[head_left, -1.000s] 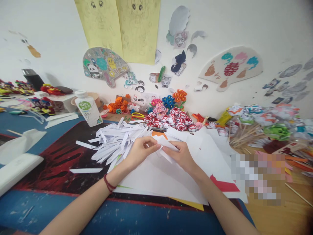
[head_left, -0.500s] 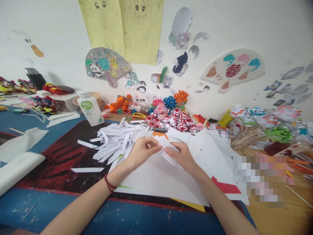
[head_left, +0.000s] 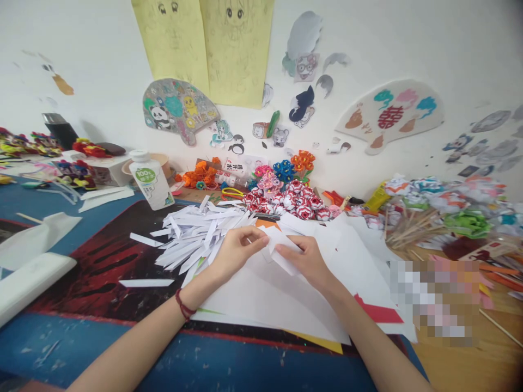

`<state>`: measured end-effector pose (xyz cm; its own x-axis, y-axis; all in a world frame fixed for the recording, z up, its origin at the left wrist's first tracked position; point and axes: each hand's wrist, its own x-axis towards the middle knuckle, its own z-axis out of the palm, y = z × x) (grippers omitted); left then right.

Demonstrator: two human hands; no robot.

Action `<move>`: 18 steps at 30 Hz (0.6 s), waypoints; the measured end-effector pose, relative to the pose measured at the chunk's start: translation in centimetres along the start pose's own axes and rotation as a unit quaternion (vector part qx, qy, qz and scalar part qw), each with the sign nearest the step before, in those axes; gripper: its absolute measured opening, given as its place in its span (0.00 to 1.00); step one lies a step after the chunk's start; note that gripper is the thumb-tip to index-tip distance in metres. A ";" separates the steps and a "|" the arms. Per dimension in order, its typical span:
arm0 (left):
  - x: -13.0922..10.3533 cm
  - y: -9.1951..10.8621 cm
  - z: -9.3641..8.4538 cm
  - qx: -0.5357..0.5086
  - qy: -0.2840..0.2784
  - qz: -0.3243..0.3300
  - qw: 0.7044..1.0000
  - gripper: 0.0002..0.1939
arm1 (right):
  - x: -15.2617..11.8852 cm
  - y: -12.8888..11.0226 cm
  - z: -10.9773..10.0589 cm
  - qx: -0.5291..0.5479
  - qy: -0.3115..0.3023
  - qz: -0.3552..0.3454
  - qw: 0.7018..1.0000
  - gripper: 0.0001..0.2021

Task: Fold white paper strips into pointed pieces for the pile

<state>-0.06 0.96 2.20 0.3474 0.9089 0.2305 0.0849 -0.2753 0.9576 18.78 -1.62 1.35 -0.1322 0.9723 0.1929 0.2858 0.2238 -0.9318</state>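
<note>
Two hands, left (head_left: 241, 251) and right (head_left: 308, 260), pinch a folded white paper (head_left: 283, 249) above overlapping white sheets (head_left: 273, 305); bare dark mat (head_left: 147, 261) lies left (one loose strip (head_left: 147, 283) there); drawings hang on the wall (head_left: 245, 49).

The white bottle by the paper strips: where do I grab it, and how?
Wrap your grip around the middle of the white bottle, below its narrower cap. I'd come from the near side: it stands upright, and the round tan thing sits behind it, while paper strips lie to its right.
</note>
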 end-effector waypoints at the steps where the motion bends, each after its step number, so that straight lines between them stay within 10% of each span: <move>1: -0.1 0.0 0.0 -0.001 0.000 0.003 1.000 0.13 | 0.0 0.0 0.0 -0.002 0.002 0.000 1.000 0.19; 18: -0.3 -0.5 0.4 0.081 0.015 0.047 0.996 0.16 | 0.1 -0.2 0.3 -0.017 -0.019 -0.017 1.000 0.17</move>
<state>0.16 0.67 1.57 0.3332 0.8852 0.3246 0.2035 -0.4037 0.8920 18.41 -1.57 1.44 -0.1781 0.9611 0.2110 0.3134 0.2587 -0.9137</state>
